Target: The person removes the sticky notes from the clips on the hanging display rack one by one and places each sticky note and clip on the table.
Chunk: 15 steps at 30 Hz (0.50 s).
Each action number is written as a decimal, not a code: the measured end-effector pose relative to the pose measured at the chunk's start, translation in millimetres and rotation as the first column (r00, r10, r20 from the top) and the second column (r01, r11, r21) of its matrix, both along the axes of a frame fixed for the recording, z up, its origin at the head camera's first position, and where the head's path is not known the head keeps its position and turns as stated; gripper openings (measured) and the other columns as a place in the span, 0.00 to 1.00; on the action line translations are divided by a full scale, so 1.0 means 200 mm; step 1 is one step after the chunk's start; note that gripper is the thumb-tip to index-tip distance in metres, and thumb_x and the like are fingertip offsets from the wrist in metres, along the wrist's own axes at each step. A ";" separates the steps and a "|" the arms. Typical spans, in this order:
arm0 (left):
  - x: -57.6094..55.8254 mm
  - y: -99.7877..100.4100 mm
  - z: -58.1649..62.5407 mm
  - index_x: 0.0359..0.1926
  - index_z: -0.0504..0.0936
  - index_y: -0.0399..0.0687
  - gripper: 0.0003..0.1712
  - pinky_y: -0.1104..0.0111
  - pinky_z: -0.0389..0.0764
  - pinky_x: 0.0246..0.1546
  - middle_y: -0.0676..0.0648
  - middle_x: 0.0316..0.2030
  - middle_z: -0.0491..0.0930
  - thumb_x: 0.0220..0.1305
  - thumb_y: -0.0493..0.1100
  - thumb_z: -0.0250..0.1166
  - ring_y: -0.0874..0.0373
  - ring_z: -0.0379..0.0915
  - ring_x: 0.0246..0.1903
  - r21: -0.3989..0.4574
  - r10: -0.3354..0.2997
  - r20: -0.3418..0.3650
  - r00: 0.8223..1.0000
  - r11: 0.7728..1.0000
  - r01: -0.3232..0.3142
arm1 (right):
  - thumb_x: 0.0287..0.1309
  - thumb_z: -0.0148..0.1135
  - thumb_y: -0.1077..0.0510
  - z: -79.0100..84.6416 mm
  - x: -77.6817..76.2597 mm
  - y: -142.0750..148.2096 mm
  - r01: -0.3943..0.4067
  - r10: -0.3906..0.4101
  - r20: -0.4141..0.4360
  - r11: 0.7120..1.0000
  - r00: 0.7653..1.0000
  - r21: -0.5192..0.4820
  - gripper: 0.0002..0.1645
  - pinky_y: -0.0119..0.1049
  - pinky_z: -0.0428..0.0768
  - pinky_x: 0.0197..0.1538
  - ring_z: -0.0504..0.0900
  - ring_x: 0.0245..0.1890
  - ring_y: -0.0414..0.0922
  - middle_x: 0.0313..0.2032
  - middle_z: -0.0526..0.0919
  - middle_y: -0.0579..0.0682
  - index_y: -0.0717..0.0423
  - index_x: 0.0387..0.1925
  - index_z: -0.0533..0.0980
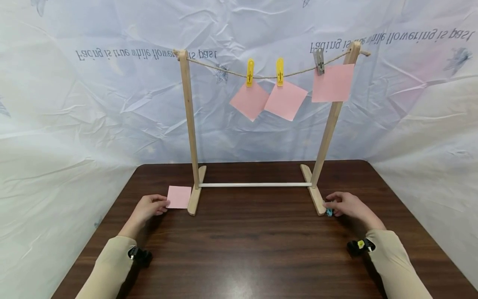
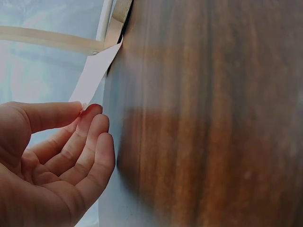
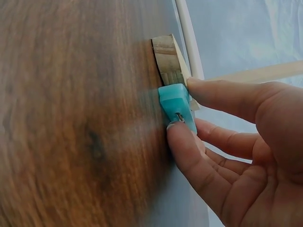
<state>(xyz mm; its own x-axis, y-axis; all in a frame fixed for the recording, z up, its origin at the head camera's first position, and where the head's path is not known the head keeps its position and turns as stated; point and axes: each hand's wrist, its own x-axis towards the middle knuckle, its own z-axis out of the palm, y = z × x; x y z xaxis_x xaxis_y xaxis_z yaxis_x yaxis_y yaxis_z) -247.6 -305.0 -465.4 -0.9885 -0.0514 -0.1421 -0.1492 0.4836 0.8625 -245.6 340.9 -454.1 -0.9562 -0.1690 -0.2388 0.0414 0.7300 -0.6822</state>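
Note:
At the left of the table, my left hand (image 1: 151, 206) pinches the near corner of a pink square of paper (image 1: 179, 197) between thumb and fingertips. In the left wrist view that paper (image 2: 94, 78) tilts away from the fingers toward the stand's foot. On the other side, my right hand (image 1: 346, 205) holds a small blue clothespin (image 1: 329, 211) beside the stand's right foot. The right wrist view shows the clothespin (image 3: 176, 100) between thumb and fingers, close to the tabletop. Its far end is partly hidden by the fingers.
A wooden stand (image 1: 189, 116) carries a sagging rope (image 1: 224, 71) between two posts. Two yellow clothespins (image 1: 280, 72) and a grey clothespin (image 1: 319, 61) hold pink papers (image 1: 285, 99) on it. A white bar (image 1: 254, 185) joins the feet. Printed sheeting (image 1: 112, 108) surrounds the table (image 1: 239, 236).

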 end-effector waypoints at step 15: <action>0.00 -0.01 0.00 0.50 0.77 0.18 0.19 0.66 0.85 0.31 0.38 0.35 0.86 0.70 0.36 0.64 0.55 0.83 0.30 0.003 -0.008 -0.013 1.000 1.000 0.008 | 0.69 0.64 0.51 -0.01 -0.02 -0.01 -0.036 0.035 -0.013 0.999 0.999 -0.034 0.34 0.41 0.85 0.36 0.82 0.31 0.47 0.34 0.78 0.56 0.74 0.63 0.68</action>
